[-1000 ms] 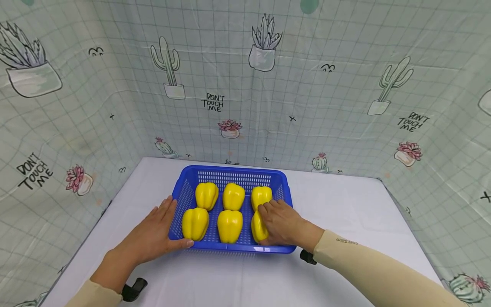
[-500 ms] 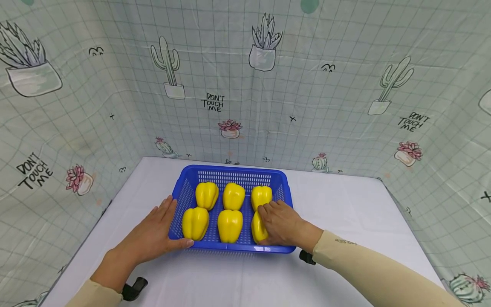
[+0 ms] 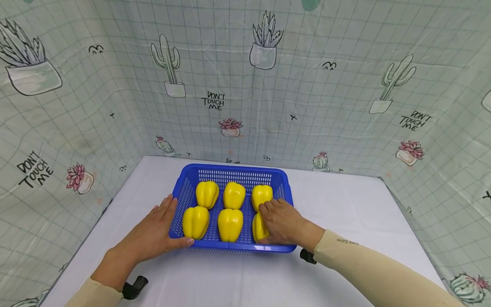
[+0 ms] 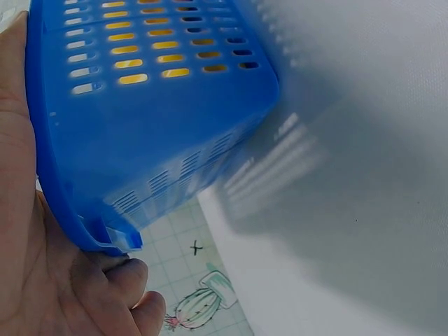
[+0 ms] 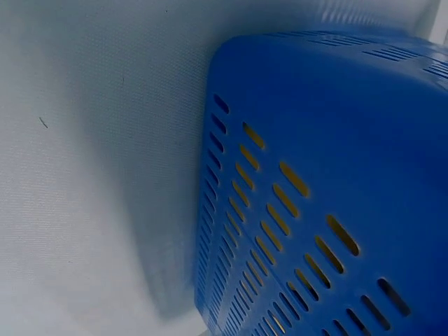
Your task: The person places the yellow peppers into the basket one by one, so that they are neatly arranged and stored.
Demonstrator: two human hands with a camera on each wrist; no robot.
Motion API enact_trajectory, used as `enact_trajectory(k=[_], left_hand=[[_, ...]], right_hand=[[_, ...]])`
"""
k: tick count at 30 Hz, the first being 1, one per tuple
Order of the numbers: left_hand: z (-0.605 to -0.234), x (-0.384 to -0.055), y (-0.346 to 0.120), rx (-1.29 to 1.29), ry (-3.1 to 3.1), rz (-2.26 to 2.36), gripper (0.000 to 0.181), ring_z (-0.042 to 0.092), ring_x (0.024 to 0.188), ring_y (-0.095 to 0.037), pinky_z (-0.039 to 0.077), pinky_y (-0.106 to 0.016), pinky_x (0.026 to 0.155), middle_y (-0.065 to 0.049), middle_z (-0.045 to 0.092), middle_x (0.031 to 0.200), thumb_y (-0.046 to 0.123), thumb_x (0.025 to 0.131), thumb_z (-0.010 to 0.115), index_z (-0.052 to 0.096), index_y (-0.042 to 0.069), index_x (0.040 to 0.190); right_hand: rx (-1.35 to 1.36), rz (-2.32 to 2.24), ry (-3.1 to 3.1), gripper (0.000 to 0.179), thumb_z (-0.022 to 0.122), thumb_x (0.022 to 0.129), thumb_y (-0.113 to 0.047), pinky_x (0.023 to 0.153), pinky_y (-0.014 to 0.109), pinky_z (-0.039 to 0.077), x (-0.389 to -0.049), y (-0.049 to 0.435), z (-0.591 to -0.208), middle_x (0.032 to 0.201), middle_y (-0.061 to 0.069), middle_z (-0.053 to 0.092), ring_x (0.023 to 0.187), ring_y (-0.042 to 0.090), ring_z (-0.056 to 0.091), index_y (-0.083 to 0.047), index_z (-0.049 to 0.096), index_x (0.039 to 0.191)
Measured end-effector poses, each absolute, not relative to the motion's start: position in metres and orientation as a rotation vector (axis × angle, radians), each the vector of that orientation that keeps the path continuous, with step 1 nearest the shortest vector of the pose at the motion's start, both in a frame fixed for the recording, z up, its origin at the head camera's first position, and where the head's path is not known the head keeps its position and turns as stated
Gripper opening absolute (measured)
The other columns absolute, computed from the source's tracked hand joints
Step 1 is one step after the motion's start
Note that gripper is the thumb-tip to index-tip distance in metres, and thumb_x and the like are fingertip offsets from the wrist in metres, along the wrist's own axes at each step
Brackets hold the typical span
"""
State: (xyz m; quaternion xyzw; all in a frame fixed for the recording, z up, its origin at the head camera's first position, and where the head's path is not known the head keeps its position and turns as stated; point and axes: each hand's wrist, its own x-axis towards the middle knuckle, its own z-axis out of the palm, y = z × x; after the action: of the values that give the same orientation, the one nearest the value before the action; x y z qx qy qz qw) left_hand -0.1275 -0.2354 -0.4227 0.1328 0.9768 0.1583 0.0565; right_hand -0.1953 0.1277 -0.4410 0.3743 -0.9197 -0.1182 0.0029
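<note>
A blue plastic basket stands on the white table, holding several yellow bell peppers in two rows. At its front left corner, my left hand rests on the rim, thumb along the front and fingers along the left side. In the left wrist view, the hand lies against the basket's outer edge. My right hand reaches into the front right corner and grips a yellow bell pepper, partly covering it. Behind that one sits another yellow bell pepper. The right wrist view shows the basket's slotted outer wall, with the hand out of sight.
White cloth covers the table around the basket. Behind and at both sides hangs a grid-patterned curtain printed with cacti and lettering. Black straps show at the wrists.
</note>
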Motion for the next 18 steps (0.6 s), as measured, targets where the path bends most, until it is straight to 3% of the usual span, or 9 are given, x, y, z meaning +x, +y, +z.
enact_trajectory(k=[11,18], left_hand=[[-0.4236,-0.1283,-0.2361,0.400,2.959,0.471,0.133,0.025,0.158,-0.049,0.023,-0.064,0.127,-0.032,0.019,0.171,0.086,0.081,0.063,0.024,-0.012,0.162],[-0.4239,-0.1288,-0.2353,0.399,2.971,0.453,0.133,0.024,0.158,-0.049,0.021,-0.064,0.128,-0.032,0.021,0.171,0.086,0.081,0.064,0.025,-0.012,0.162]], right_hand=[[1.146,-0.282,-2.905,0.088,0.069,0.082,-0.081,0.089,0.036,0.053,-0.1939,0.1295,-0.4348,0.104,0.007,0.066,0.096,0.024,0.059,-0.006,0.058,0.128],[1.101,-0.191,-2.788,0.089,0.069,0.080,-0.084,0.083,0.036,0.049,-0.1903,0.1373,-0.4328,0.097,0.006,0.060,0.091,0.024,0.054,-0.007,0.057,0.122]])
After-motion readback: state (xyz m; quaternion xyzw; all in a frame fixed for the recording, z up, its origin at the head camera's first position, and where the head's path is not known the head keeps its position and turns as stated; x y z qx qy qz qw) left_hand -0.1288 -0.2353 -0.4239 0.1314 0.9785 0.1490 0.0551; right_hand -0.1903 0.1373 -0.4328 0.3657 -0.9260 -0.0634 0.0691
